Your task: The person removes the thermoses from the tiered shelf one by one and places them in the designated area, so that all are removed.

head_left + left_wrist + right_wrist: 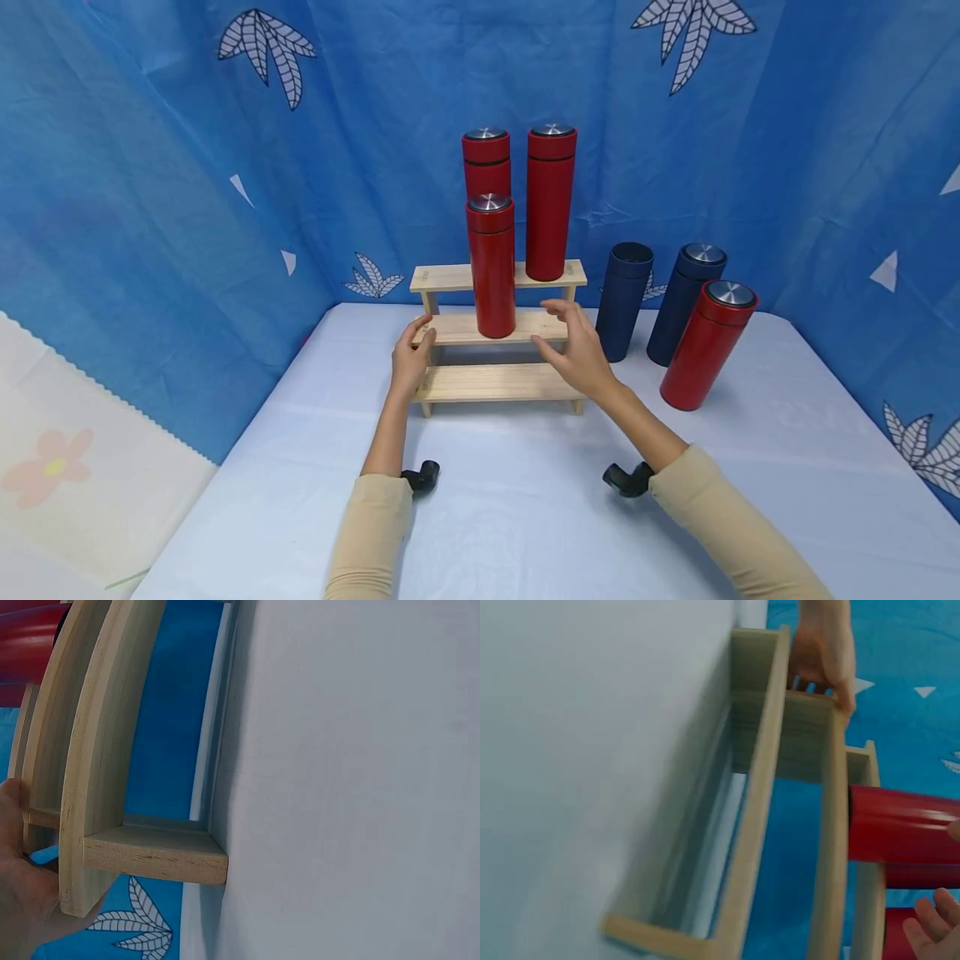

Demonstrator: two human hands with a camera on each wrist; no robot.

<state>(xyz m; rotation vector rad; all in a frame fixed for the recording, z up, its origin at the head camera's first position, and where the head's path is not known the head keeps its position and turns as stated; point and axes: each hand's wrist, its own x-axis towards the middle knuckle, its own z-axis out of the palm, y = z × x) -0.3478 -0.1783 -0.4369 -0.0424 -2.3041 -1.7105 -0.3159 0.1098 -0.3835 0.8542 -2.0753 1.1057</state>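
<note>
A three-step wooden rack (495,382) stands near the far edge of a white table (525,533), at twelve o'clock from the person, in front of a blue cloth backdrop (150,167) printed with white leaves. The left hand (411,360) grasps the rack's left end at the middle step, thumb on top and fingers curled around the side; the left wrist view shows the palm pressed against the wood. The right hand (576,348) hovers at the right part of the middle step, fingers spread and relaxed, holding nothing, just at three o'clock of a red flask (492,267) that stands upright on that step. Whether its fingertips touch the wood cannot be told. Two more red flasks stand upright on the top step: one (486,162) directly behind the middle-step flask, the other (550,202) just beside it at three o'clock. On the table at three o'clock of the rack stand an open dark blue flask (625,300), a capped dark blue flask (686,303) and a fourth red flask (708,345) nearest the person.
</note>
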